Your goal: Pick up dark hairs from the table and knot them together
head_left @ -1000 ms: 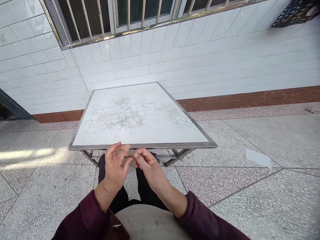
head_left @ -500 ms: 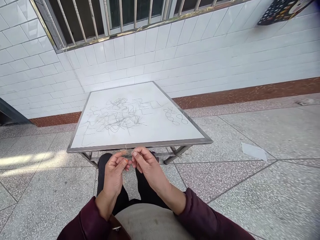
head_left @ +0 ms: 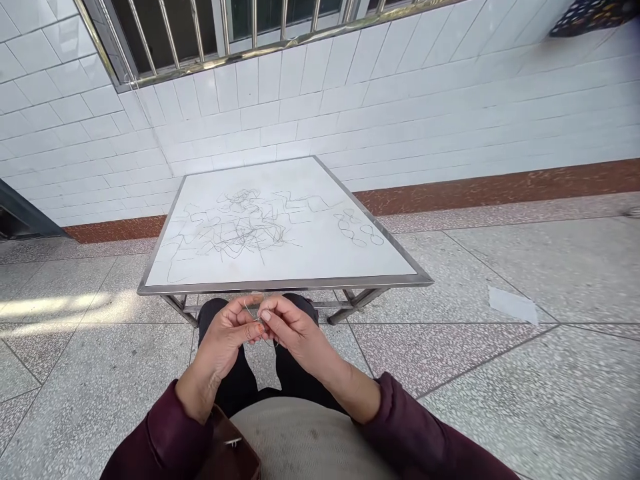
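Note:
My left hand (head_left: 227,333) and my right hand (head_left: 293,327) meet just below the near edge of a small white-topped metal table (head_left: 300,283). Both pinch a thin bent piece of wire (head_left: 253,313) between thumb and fingertips. On the tabletop lies a tangled pile of thin wire pieces (head_left: 235,230). To its right sit several small wire loops linked in a short chain (head_left: 360,233). My knees in dark trousers are under the hands.
A white tiled wall (head_left: 400,107) with a barred window (head_left: 225,27) rises behind the table. Speckled terrazzo floor surrounds it, with a scrap of white paper (head_left: 515,307) lying to the right. A dark door edge (head_left: 20,213) shows at far left.
My left hand has closed from loosely spread fingers into a pinch on the wire, and both hands have drawn slightly nearer to me.

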Motion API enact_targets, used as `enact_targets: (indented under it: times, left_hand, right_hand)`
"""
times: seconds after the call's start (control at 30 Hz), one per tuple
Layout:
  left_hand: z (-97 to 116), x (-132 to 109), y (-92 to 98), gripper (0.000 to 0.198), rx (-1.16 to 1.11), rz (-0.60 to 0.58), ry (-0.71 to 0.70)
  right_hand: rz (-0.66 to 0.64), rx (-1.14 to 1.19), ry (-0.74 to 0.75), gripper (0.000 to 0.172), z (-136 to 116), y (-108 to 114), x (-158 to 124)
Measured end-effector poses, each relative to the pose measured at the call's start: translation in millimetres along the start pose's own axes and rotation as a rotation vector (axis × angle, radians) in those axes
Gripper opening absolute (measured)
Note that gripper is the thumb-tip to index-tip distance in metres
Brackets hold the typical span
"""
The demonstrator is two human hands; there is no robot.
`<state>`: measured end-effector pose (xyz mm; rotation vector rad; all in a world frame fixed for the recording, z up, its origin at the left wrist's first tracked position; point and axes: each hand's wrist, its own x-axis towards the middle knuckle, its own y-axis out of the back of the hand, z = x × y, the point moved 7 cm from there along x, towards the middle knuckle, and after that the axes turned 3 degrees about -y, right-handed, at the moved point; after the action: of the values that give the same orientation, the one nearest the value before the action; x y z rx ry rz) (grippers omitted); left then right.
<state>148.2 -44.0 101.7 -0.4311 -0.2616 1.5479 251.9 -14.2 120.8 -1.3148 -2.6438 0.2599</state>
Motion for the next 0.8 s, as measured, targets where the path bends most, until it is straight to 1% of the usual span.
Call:
enact_targets:
  times: [0.13, 0.27, 0.37, 0.47, 0.6, 0.7, 0.8]
  left_hand:
    - [-0.3, -0.9, 1.6, 0.048, 0.03, -0.002, 0.027]
    - [-1.8, -2.3, 4.9, 0.043, 0.043, 0.054, 0.028]
    - [-0.2, -2.7, 5.3, 0.045, 0.021, 0.102, -0.034]
    - [1.7, -3.7, 5.2, 0.051, -0.022, 0.161, -0.106]
    - [0.3, -5.9, 4.8, 0.049, -0.035, 0.234, -0.122]
    - [-2.1, -7.1, 6.4, 0.045, -0.017, 0.274, -0.109]
    - [-2.9, -7.0, 8.0, 0.043, 0.008, 0.266, -0.123]
  right_hand:
    - [-0.046, -0.06, 0.045, 0.025, -3.4, -2.8, -1.5]
    - [-0.031, -0.112, 0.077, 0.025, -5.0, -0.6, -2.4]
    - [-0.011, -0.167, 0.083, 0.026, -4.2, 1.7, -2.1]
    - [0.004, -0.196, 0.08, 0.027, -2.2, 3.5, -1.8]
    - [-0.007, -0.205, 0.073, 0.026, 1.4, 3.6, -1.9]
    - [0.054, -0.298, 0.143, 0.021, -0.5, 8.9, -2.1]
    - [0.096, -0.385, 0.209, 0.019, -1.5, 13.5, -2.2]
